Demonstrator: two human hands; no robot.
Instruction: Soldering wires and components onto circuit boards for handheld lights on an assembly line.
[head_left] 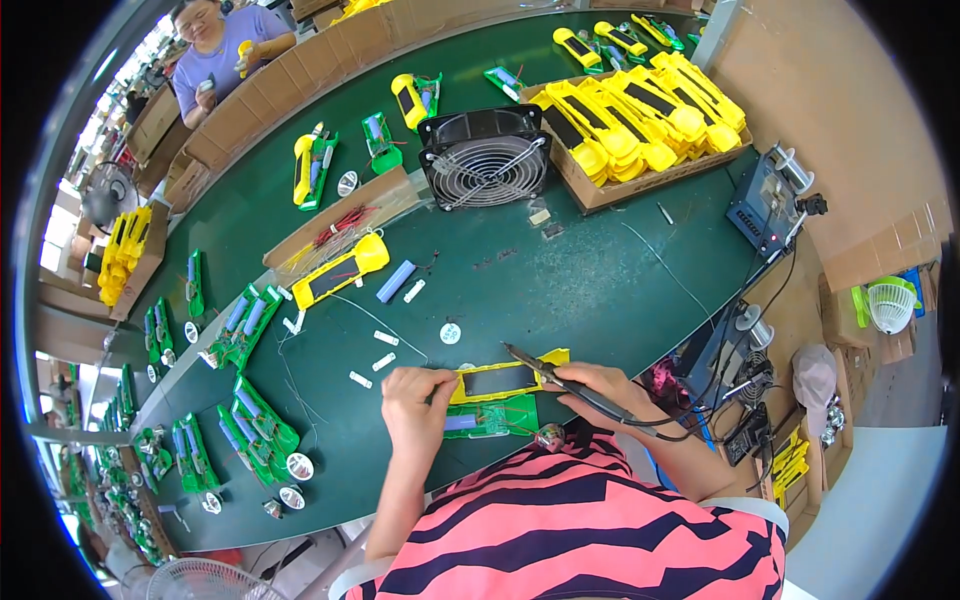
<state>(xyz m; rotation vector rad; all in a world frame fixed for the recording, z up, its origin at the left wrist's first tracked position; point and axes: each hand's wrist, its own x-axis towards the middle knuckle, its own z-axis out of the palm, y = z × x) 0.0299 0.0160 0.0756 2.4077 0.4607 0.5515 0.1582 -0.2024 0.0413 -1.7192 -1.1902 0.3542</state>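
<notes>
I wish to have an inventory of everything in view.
Held frame: one, yellow, lower centre
Circuit board: one, green, just below it
Soldering iron: one, dark, lower centre
Table: one, green, centre
Loose casing: one, yellow, centre left
Loose cell: one, blue, beside it
Strips: several, white, centre
Box fan: one, black, far side
Carton: one, brown, right of fan
Casings: many, yellow, mostly in carton
Board assemblies: many, green, mostly left
Reflectors: several, silver, left side
Soldering station: one, blue, upper right
Spools: two, silver, right
Co-worker: one, purple top, upper left
Background clutter: too small to count, far left
Left grip: one, bare, on held frame
Right grip: one, bare, around soldering iron
Striped clothing: one, pink-black, lower edge
</notes>
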